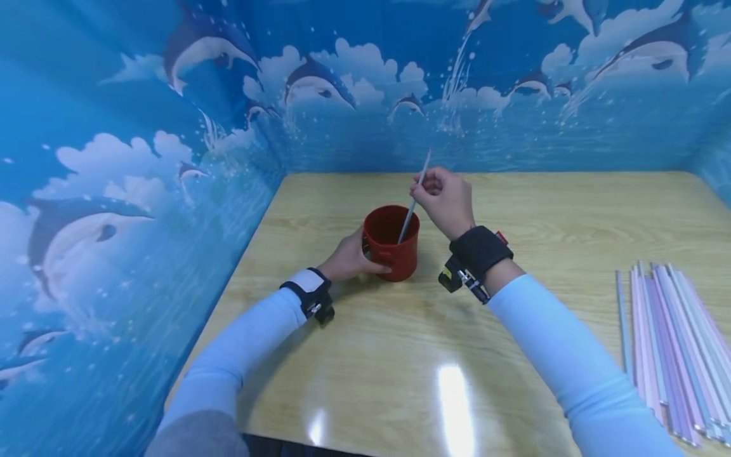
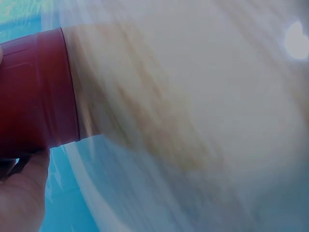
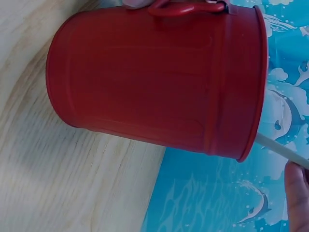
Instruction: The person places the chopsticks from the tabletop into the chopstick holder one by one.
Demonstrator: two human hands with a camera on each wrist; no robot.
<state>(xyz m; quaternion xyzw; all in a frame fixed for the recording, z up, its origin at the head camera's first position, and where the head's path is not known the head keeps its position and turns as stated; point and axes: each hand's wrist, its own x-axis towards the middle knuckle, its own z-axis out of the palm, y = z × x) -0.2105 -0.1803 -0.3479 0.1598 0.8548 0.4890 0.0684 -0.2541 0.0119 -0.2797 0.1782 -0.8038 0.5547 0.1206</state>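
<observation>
A red metal bucket (image 1: pixel 400 260) stands upright on the table, its side also filling much of the right wrist view (image 3: pixel 145 77). My left hand (image 1: pixel 352 257) grips its left side, thumb across the front; part of that hand (image 2: pixel 24 193) shows beside the bucket (image 2: pixel 38 92) in the left wrist view. Above the rim, my right hand (image 1: pixel 445 198) pinches a thin pale stick (image 1: pixel 408 219) between thumb and fingers. The stick's lower end is inside the bucket, and its tip there is hidden. A right-hand finger (image 3: pixel 297 193) touches the stick (image 3: pixel 280 149) in the right wrist view.
Several thin pastel sticks (image 1: pixel 676 336) lie side by side at the table's right, with a bluish one (image 1: pixel 624 324) at their left edge. The wood-grain table (image 1: pixel 365 381) meets a blue dolphin-print curtain (image 1: pixel 354 139) at the back and left.
</observation>
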